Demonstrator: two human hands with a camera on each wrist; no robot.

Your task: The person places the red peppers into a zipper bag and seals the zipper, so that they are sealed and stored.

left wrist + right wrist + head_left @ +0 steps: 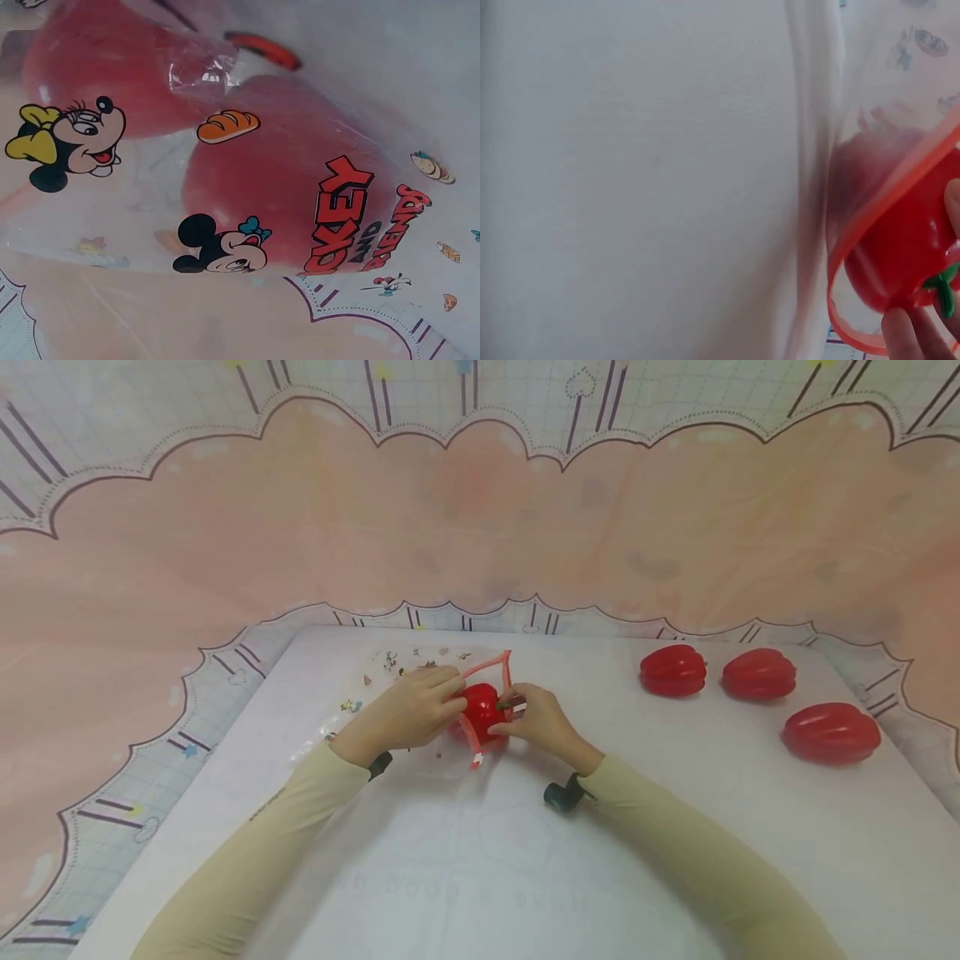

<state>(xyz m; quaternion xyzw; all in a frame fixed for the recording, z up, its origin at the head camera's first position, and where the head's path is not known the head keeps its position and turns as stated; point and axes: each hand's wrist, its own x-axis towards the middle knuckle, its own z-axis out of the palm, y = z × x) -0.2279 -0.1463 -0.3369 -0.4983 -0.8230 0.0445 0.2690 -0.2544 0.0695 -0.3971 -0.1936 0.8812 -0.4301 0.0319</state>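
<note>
A clear plastic bag (390, 681) with cartoon prints and a red-orange edge strip (472, 739) lies flat on the table, its mouth facing right. My left hand (420, 706) grips the bag at its mouth, fingers curled over the edge. A glossy red bell pepper (480, 710) with a green stem (941, 283) sits partly inside the mouth. At its stem end, my right hand (540, 720) holds it between thumb and fingers. Through the printed film in the left wrist view, red shapes like bell peppers (247, 169) show inside the bag; the left hand is out of that view.
Three more red bell peppers lie at the table's right: one nearer the middle (673, 671), one beside it (759, 675) and one closer to me (831, 733). A patterned pink cloth (480, 527) hangs behind the white table (450, 877).
</note>
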